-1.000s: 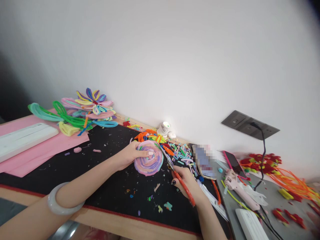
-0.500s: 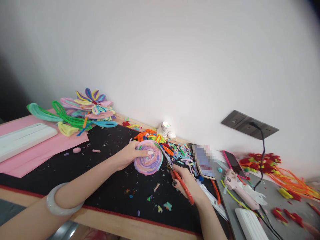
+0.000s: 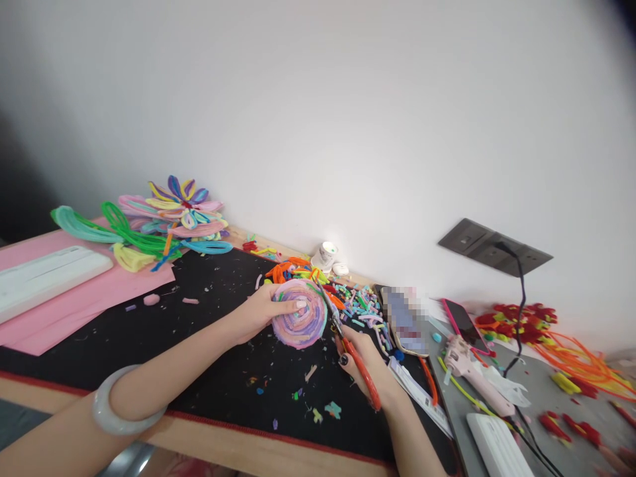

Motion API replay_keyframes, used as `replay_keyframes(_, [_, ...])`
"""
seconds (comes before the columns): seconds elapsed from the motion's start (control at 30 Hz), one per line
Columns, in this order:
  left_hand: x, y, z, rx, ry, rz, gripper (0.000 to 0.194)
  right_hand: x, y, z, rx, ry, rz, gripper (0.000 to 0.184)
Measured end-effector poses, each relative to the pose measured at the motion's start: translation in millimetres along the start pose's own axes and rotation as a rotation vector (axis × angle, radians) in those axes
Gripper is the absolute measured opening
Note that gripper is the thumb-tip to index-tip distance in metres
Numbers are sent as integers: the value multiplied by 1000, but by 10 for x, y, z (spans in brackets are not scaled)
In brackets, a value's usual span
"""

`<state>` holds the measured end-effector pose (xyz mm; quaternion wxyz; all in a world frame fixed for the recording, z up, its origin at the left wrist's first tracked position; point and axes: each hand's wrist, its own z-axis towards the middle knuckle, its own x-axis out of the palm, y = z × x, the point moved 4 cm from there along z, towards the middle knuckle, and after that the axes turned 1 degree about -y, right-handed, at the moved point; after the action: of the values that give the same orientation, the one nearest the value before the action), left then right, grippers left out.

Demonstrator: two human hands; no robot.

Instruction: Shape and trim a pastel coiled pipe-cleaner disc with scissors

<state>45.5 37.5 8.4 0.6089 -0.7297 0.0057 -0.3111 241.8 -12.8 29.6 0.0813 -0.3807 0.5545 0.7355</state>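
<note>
A round coil of pastel pipe cleaners, pink, purple and orange, is pinched at its left side by my left hand, thumb on its face near the middle. My right hand grips red-handled scissors, whose blades point up and lie along the coil's right edge. Whether the blades touch the coil I cannot tell. Beyond the blades lies a heap of short cut pipe cleaner pieces. The coil is held above a black mat scattered with small scraps.
Pipe cleaner flowers lie at the back left on pink sheets, near a white box. A small cup stands by the wall. On the right are phones, a pink glue gun, cables and red pipe cleaner pieces.
The coil and my left hand have shifted slightly right and appear turned a little. The scissors have tipped a little, their handles now slightly lower and further left.
</note>
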Motion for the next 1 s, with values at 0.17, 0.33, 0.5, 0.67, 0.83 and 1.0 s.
replay_keyframes(0.17, [9, 18, 3, 3, -28, 7, 27, 14, -90, 10, -9, -20, 5, 61])
replay_keyframes(0.33, [18, 25, 1, 10, -35, 13, 28, 33, -154, 8, -1, -39, 30, 59])
replay_keyframes(0.5, [31, 3, 5, 17, -34, -1, 26, 32, -123, -4, 14, -62, 13, 58])
replay_keyframes(0.67, [24, -31, 7, 30, -30, 12, 26, 11, -162, -11, 39, -67, -23, 56])
replay_keyframes(0.83, [-53, -32, 12, 22, -104, 14, 28, -44, -169, -23, 37, -91, -22, 56])
replay_keyframes(1.0, [-87, -49, -1, 34, -143, 80, 31, -67, -53, -49, 12, -42, 31, 48])
